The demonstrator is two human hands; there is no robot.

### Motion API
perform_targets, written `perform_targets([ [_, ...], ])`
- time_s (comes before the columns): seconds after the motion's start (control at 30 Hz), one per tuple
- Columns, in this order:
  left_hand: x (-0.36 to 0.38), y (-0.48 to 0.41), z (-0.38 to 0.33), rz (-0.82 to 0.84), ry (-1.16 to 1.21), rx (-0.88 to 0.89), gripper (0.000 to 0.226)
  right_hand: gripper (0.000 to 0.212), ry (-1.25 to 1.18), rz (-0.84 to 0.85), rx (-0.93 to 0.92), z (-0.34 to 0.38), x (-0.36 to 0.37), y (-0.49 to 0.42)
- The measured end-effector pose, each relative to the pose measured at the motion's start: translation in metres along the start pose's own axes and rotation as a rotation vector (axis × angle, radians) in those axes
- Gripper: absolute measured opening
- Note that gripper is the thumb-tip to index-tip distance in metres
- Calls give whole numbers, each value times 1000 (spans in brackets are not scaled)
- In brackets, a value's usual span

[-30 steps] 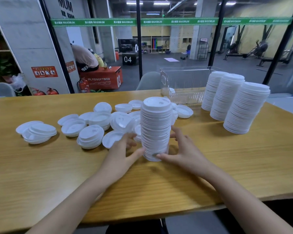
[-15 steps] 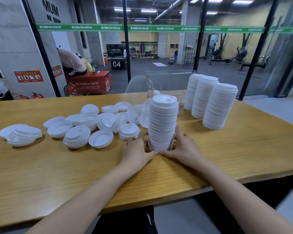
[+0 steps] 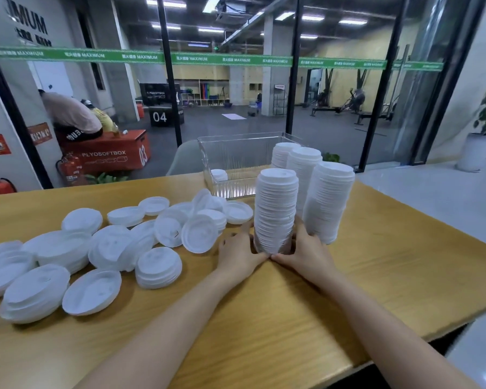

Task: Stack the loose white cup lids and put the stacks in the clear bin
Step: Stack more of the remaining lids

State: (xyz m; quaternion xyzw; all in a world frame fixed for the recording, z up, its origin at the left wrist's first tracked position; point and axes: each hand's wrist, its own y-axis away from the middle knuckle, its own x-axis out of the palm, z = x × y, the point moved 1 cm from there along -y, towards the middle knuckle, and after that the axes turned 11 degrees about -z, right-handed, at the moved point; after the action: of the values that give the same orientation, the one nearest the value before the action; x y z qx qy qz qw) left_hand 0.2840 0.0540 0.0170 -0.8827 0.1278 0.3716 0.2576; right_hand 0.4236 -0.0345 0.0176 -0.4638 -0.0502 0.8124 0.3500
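Note:
A tall stack of white cup lids (image 3: 277, 209) stands on the wooden table (image 3: 376, 276). My left hand (image 3: 240, 255) and my right hand (image 3: 306, 254) cup its base from both sides, thumbs meeting in front. Right beside it stand three more tall stacks (image 3: 327, 200). Behind them is the clear bin (image 3: 230, 161), with one lid (image 3: 219, 174) showing through its left wall. Loose lids and short piles (image 3: 101, 248) lie scattered across the left of the table.
The table's right edge runs close to the tall stacks. A grey chair back (image 3: 184, 158) stands behind the table, before a glass wall. People sit by a red box (image 3: 107, 155) beyond the glass.
Both hands have slid the held stack to the right, up against the three tall stacks. The camera has turned, so the loose lids now lie lower left.

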Motion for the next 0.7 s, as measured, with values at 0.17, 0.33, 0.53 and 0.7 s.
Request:
perform_targets([
  [0.17,-19,-30,2,-54,-206,131,63,104,73,-36,-12,-11,2,8],
  [0.33,-9,-63,18,43,-607,368,48,102,155,-52,-16,-4,7,14],
  [0.53,-4,-65,37,101,-716,391,43,110,244,-81,-2,13,18,0],
  [0.7,-30,-53,61,72,-759,349,45,109,327,-96,24,30,45,-27],
])
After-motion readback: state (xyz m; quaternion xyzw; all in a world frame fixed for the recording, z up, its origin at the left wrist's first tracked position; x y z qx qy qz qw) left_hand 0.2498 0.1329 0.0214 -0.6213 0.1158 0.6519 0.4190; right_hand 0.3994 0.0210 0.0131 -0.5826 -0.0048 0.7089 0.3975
